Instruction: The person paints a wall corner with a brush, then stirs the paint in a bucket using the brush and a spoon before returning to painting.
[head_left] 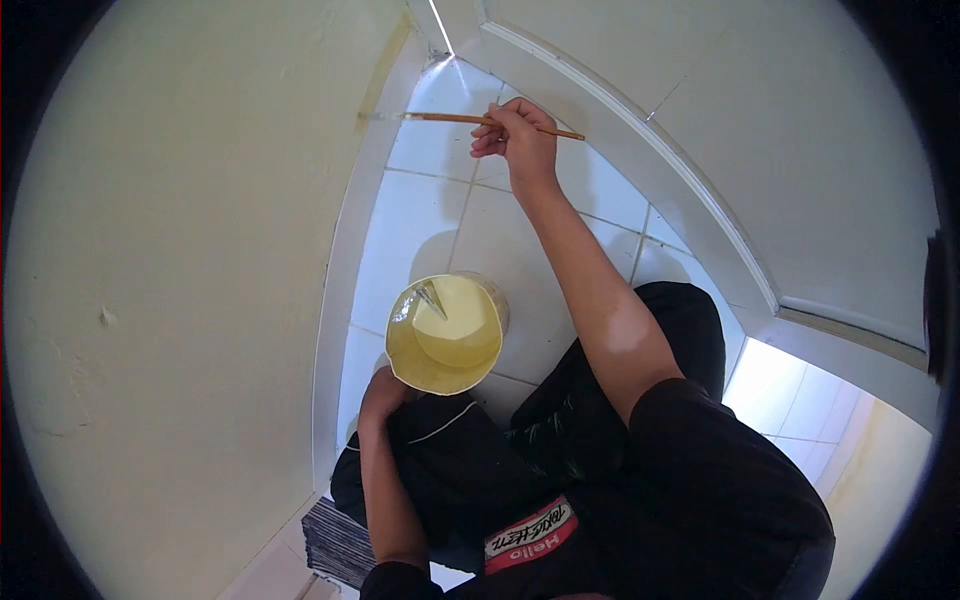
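My right hand (520, 138) is closed around the orange-brown handle of a thin paintbrush (450, 118). The bristle end points left, at the edge of the cream wall (200, 250) just above the white skirting board (345, 240); whether it touches is hard to make out. Below it, a round paint bucket (440, 383) holds pale yellow paint (462, 305), with a clear or metallic piece (431, 300) at its inner side. My left hand (385, 392) grips the near left side of the bucket, its fingers partly hidden beneath the rim.
White floor tiles (500, 220) lie between the wall and a white panelled door (700, 190) on the right. My bent legs (560, 430) are close behind the bucket. A dark striped mat (338, 540) lies at the lower left. Light enters through an opening (790, 385) at the right.
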